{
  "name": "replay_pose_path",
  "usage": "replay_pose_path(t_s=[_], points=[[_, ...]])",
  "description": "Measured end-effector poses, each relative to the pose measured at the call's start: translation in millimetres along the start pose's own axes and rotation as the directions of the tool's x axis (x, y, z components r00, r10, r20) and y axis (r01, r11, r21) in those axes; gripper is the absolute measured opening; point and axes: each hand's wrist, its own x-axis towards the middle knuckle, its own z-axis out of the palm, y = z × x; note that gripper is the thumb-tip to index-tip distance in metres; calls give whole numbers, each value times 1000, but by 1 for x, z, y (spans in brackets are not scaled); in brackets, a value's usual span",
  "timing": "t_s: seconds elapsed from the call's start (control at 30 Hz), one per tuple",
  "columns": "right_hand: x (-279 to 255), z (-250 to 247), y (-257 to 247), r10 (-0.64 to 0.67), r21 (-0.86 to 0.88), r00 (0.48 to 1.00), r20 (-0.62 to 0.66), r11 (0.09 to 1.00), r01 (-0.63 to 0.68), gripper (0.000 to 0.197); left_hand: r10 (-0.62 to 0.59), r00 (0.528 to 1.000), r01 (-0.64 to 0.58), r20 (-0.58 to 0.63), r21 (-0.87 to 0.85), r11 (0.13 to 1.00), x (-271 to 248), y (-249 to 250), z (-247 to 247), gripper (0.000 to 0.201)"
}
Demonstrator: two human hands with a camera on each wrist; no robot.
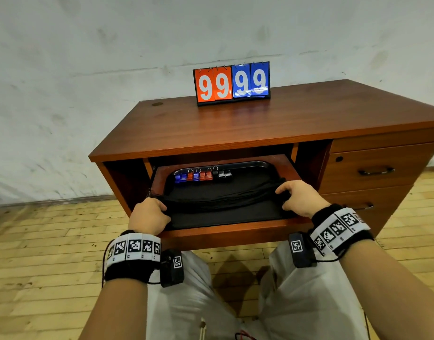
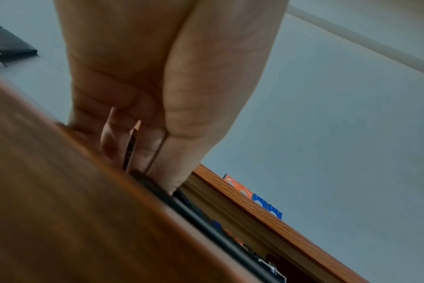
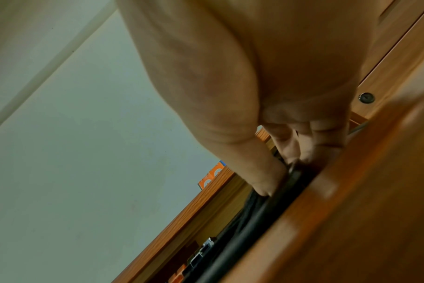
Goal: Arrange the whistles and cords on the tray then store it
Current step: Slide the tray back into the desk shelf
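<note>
Both hands' fingers point(image 1: 162, 207) clamp the tray point(image 1: 265, 165) edges on the desk shelf point(image 1: 235, 231)

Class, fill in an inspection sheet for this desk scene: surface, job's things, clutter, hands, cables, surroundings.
Surface: wooden desk with a pull-out shelf.
Job's things: black tray on the shelf; whistles in a row at its back, black cords bundled in front.
Clutter: scoreboard reading 9999.
Hands: left hand and right hand grip the tray's ends.
Cables: thin wires at the wristbands.
Surroundings: white wall, wood floor, drawers.
</note>
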Motion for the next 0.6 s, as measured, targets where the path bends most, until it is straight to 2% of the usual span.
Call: replay_pose_path(t_s=[0.23, 0.43, 0.6], points=[[-7, -3, -6, 13, -6, 1000, 5, 1000, -13, 47, -5, 999, 5, 35, -5, 1000, -4, 4, -5, 27], [-10, -9, -17, 19, 31, 1000, -16, 999, -19, 34, 20, 996, -20, 87, -11, 1000, -5, 11, -11, 8], [-2, -20, -29, -6, 57, 999, -42, 998, 9, 31, 9, 995, -9, 96, 3, 1000, -2, 19, -24, 11]])
